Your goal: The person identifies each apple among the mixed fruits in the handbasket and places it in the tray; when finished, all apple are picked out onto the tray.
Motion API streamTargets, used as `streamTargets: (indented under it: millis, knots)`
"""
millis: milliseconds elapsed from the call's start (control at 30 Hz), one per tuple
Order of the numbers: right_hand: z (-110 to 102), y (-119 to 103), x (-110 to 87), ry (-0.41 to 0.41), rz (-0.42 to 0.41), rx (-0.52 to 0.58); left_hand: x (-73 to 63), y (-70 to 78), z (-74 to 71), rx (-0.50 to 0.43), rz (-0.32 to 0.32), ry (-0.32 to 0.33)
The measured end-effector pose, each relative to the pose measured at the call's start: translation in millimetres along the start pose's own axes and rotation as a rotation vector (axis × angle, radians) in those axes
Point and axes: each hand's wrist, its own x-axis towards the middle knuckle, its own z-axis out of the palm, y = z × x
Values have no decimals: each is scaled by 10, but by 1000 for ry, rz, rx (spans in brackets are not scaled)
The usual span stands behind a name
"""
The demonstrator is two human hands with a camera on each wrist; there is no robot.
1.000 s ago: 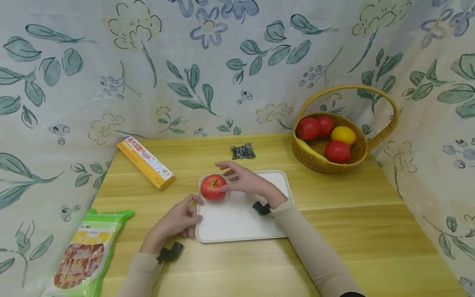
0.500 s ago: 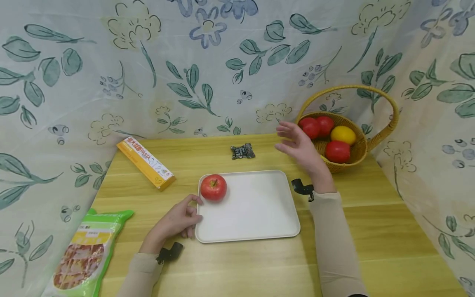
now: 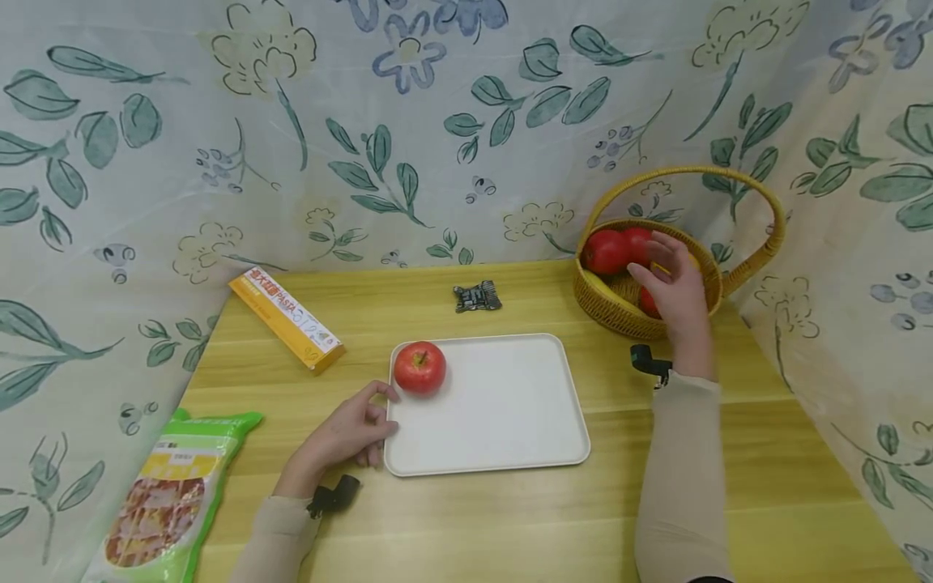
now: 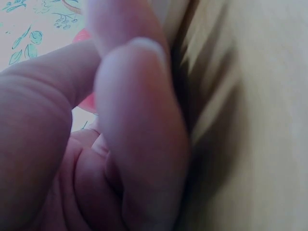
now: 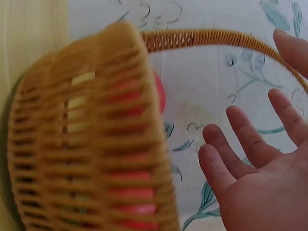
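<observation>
A white rectangular tray (image 3: 488, 413) lies on the table with a red apple (image 3: 419, 368) in its far left corner. My left hand (image 3: 350, 433) holds the tray's left rim, fingertips and thumb at the edge and the other fingers curled beside it. Over the wicker basket (image 3: 619, 314) hovers my right hand (image 3: 678, 295), fingers spread and nothing in it. Inside the basket, red fruits (image 3: 605, 253), a yellow fruit mostly hidden by the hand, and a banana (image 3: 608, 295) are seen. The right wrist view shows the open fingers (image 5: 250, 139) above the basket's rim.
The tall basket handle (image 3: 773, 219) arches beside and behind the right hand. A small black wrapped packet (image 3: 477, 296) lies behind the tray. An orange pasta box (image 3: 287, 320) and a green-edged food bag (image 3: 171, 494) lie at the left. A floral cloth (image 3: 408, 162) hangs behind the table.
My right hand has let go of the apple, leaving it on the tray, and has moved right and away to above the basket. My left hand has stayed at the tray's rim.
</observation>
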Motion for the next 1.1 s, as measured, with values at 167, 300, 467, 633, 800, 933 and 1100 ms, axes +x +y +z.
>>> streamTargets:
  millis: [167,300,467,633,800,933,1100]
  knots:
    - [-149,141,54,16,25,-66,-6,13,-9,4,6,-3]
    - [-221,200,76,-31,27,-141,-8,17,-8,2,8,-1]
    - [-300,257,113,-103,39,-241,-14,15,-9,-4,12,-4]
    - [-368,268,114,-145,57,-301,-14,13,-9,-7,19,-10]
    - [-399,292,110,-144,58,-336,-12,12,-10,1,15,-6]
    - [-411,317,124,-170,82,-408,-11,12,-11,5,13,-4]
    - [-443,336,159,-211,90,-520,-9,16,-12,7,4,-3]
